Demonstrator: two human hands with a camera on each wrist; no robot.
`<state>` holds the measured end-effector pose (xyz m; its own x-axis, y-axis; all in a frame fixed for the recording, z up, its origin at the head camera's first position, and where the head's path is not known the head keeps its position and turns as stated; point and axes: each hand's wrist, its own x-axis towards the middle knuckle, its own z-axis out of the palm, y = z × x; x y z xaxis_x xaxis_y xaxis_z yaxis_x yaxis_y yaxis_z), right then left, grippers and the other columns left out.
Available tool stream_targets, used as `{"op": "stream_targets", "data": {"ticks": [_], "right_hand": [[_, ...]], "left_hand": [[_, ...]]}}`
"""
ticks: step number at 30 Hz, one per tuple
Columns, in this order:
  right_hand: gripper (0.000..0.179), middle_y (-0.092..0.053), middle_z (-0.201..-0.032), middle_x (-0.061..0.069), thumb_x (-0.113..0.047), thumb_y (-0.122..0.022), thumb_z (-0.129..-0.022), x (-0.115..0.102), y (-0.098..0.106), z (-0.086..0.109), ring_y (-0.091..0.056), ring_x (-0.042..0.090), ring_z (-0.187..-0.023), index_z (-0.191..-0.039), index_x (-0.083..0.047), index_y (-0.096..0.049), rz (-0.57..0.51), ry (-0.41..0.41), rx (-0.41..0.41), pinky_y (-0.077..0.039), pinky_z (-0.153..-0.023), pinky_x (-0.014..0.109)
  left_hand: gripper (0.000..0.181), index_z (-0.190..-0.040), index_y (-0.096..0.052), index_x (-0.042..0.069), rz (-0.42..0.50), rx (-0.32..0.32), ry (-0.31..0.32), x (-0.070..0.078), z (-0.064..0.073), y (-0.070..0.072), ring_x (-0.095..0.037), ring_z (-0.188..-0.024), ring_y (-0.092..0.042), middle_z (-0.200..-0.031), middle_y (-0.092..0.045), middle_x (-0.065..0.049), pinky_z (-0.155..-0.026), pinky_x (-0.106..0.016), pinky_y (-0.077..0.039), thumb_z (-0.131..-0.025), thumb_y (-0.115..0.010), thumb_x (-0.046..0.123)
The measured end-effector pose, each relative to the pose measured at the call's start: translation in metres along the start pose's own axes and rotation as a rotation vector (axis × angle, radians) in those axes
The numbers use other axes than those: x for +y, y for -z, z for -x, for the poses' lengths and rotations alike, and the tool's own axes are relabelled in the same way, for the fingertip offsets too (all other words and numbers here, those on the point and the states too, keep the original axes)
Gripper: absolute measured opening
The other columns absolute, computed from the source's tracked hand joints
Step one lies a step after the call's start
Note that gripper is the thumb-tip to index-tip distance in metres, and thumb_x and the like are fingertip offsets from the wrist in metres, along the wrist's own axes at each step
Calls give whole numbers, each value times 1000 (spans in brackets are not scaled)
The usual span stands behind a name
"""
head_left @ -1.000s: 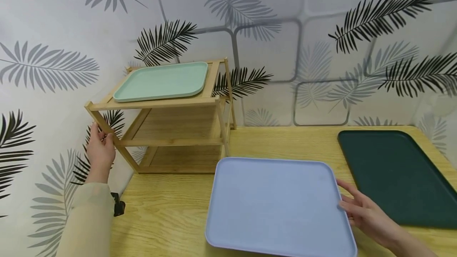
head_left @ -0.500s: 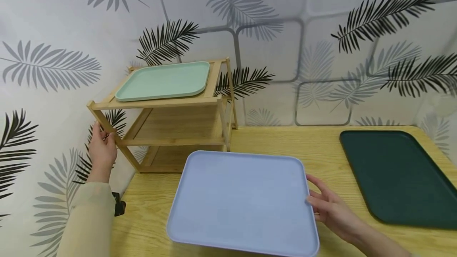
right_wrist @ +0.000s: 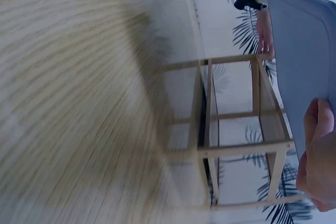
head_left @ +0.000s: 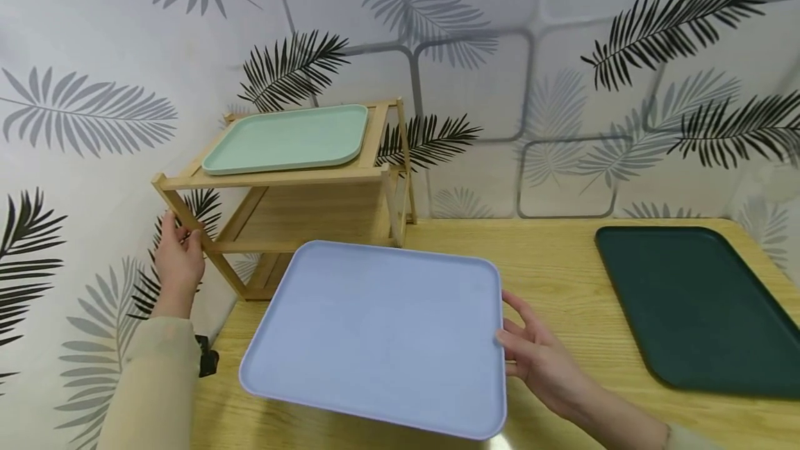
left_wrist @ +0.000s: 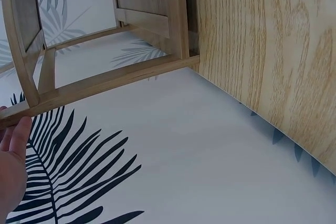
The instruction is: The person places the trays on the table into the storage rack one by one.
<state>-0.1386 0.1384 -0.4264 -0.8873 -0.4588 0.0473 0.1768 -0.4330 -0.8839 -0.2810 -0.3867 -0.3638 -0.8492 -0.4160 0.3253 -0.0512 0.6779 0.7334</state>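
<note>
A light blue rectangular tray (head_left: pixel 381 339) is held above the table, tilted, its far edge in front of the shelf's lower part. At its right edge my right hand (head_left: pixel 540 360) pinches it, thumb on the upper side and fingers beneath; the right wrist view shows fingers (right_wrist: pixel 317 121) against the tray's underside. My left hand (head_left: pixel 178 266) grips the front left leg of a tiered wooden shelf (head_left: pixel 281 180), thumb on the near side. In the left wrist view that hand (left_wrist: pixel 11 166) is partly cut off. A mint green tray (head_left: pixel 287 139) lies on the shelf's top tier.
A dark green tray (head_left: pixel 694 304) lies on the right of the wood-grain table (head_left: pixel 550 248). Leaf-patterned wall covering (head_left: pixel 462 5) rises behind and to the left, close beside the shelf. The middle tier (head_left: pixel 312 210) has nothing visible on it; the blue tray partly hides the bottom tier.
My right hand has carried the blue tray leftward and up toward the shelf's front, turning it slightly. My left hand stays on the shelf leg.
</note>
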Motion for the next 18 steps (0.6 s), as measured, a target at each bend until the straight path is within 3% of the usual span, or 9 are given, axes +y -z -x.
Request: {"op": "stream_targets", "data": {"ticks": [7, 12, 18], "right_hand": [[68, -60, -111, 4, 3, -47, -99, 13, -24, -16, -67, 17, -85, -151, -3, -3, -6, 80, 42, -58, -69, 31], [70, -59, -109, 3, 3, -48, -98, 16, -38, -24, -66, 16, -83, -152, -5, -5, 19, 67, 106, -57, -67, 29], [70, -57, -108, 4, 4, -48, -96, 18, -56, -38, -65, 15, -82, -152, -8, -8, 38, 55, 148, -57, -67, 29]], "left_hand": [[53, -153, -22, 21, 19, -25, -4, 1, 2, -1, -37, -123, -52, -139, -50, -20, -97, -51, -46, -105, -40, 14], [53, -153, -21, 19, -3, -38, -9, -1, 3, 0, -38, -122, -53, -138, -51, -22, -94, -52, -48, -104, -40, 13], [51, -151, -23, 18, -20, -51, -30, -1, -1, 4, -37, -119, -55, -135, -54, -21, -85, -40, -54, -104, -41, 12]]}}
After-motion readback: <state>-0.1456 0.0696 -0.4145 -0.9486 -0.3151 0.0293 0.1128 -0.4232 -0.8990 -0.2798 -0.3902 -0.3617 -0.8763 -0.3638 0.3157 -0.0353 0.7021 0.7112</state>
